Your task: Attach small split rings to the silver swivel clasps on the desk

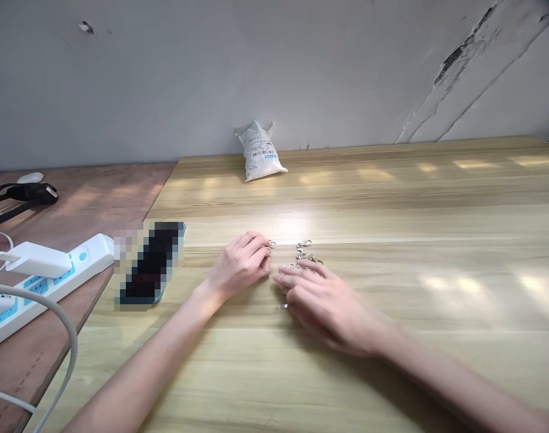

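Observation:
Both hands rest on a light wooden table (391,198). My left hand (238,266) is curled, its fingertips pinched on a small metal clasp (271,244). My right hand (322,304) lies palm down, fingers stretched flat toward the left, over a small heap of metal clasps and rings (305,255). A loose ring (285,290) and a small metal piece (283,307) lie by its fingertips.
A small white bag (260,151) stands against the grey wall at the back. A blurred dark phone (150,263) lies to the left. A white power strip (49,273) with plugs and cables sits on the darker brown table (98,198) beside it.

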Motion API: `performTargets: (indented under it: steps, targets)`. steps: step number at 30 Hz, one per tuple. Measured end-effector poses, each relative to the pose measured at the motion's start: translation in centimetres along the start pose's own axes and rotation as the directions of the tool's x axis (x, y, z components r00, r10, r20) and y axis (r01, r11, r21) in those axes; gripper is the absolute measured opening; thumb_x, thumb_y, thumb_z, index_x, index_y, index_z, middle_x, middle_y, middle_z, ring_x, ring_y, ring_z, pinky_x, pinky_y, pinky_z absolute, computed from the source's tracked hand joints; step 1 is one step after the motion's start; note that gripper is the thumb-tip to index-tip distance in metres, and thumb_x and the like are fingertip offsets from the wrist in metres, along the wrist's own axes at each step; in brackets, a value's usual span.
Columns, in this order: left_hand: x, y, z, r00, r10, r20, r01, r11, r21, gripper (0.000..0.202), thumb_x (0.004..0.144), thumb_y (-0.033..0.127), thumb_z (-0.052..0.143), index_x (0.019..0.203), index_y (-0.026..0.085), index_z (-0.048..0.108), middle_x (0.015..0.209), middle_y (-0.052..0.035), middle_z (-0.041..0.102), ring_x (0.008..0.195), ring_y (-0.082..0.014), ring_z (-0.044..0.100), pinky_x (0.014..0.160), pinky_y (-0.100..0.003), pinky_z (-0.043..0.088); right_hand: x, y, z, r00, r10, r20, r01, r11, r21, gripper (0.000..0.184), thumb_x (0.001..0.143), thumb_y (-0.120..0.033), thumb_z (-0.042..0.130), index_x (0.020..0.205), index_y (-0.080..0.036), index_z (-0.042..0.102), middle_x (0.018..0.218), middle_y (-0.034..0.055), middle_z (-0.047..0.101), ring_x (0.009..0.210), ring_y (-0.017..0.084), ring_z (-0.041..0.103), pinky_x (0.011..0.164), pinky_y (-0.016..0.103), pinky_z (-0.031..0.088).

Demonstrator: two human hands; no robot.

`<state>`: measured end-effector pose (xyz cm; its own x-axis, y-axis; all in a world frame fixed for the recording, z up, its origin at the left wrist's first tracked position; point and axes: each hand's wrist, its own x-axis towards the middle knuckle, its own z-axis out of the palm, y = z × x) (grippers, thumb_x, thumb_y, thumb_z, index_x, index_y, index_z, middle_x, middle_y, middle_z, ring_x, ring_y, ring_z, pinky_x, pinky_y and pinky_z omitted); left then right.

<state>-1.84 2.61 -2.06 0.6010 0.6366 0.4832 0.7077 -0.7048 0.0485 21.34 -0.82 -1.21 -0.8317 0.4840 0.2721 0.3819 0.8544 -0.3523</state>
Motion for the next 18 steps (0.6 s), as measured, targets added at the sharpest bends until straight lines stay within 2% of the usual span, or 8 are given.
performTargets:
  steps: [3,7,12,15,18]
  targets:
    - [-0.2,0.5,0.0,0.996,-0.091,-0.011,0.090,0.991,-0.096,0.013,0.084,0.009,0.053,0.079,0.018,0.060,0.090,-0.0062,0.068,0.091,-0.0197,0.060,0.077,-0.033,0.053,-0.2,0.2,0.4,1.000,0.015,0.003,-0.014,0.999,-0.038,0.020,0.096,-0.014,0.041,0.104,-0.018,0.058,0.140,0.0105,0.056,0.133,0.021,0.047,0.115,0.047,0.032]
    - [-0.6,1.3,-0.1,0.982,-0.189,0.002,0.187,0.965,-0.184,0.010,0.084,0.011,0.055,0.081,0.019,0.060,0.089,-0.0041,0.068,0.091,-0.0189,0.058,0.079,-0.033,0.051,-0.6,2.3,-0.1,0.990,0.111,-0.091,-0.117,0.991,-0.068,0.017,0.095,-0.015,0.043,0.101,-0.019,0.058,0.132,0.0095,0.062,0.129,0.023,0.052,0.112,0.049,0.033]
    - [-0.9,2.2,-0.5,0.962,-0.273,-0.020,0.266,0.951,-0.158,0.007,0.085,0.015,0.059,0.084,0.020,0.063,0.098,-0.0041,0.068,0.097,-0.0211,0.057,0.084,-0.038,0.046,0.0,2.7,-1.2,0.938,0.276,-0.209,-0.256,0.960,0.117,0.012,0.097,-0.022,0.045,0.090,-0.022,0.056,0.105,0.0062,0.069,0.102,0.021,0.061,0.091,0.042,0.044]
    - [-0.8,2.5,-0.8,0.948,-0.316,-0.034,0.309,0.941,-0.136,0.006,0.084,0.016,0.061,0.082,0.021,0.063,0.103,-0.0040,0.067,0.101,-0.0232,0.056,0.086,-0.041,0.042,1.1,2.1,-1.4,0.905,0.382,-0.187,-0.337,0.912,0.233,0.015,0.097,-0.027,0.049,0.085,-0.022,0.056,0.085,0.0035,0.067,0.084,0.020,0.058,0.079,0.037,0.044]
    - [-0.7,2.6,-0.8,0.930,-0.364,-0.050,0.350,0.920,-0.175,0.007,0.084,0.016,0.063,0.082,0.022,0.064,0.105,-0.0035,0.065,0.102,-0.0230,0.055,0.088,-0.041,0.041,2.2,1.8,-1.3,0.887,0.407,-0.218,-0.327,0.888,0.324,0.016,0.095,-0.028,0.053,0.082,-0.022,0.059,0.078,0.0024,0.065,0.078,0.019,0.055,0.077,0.036,0.042]
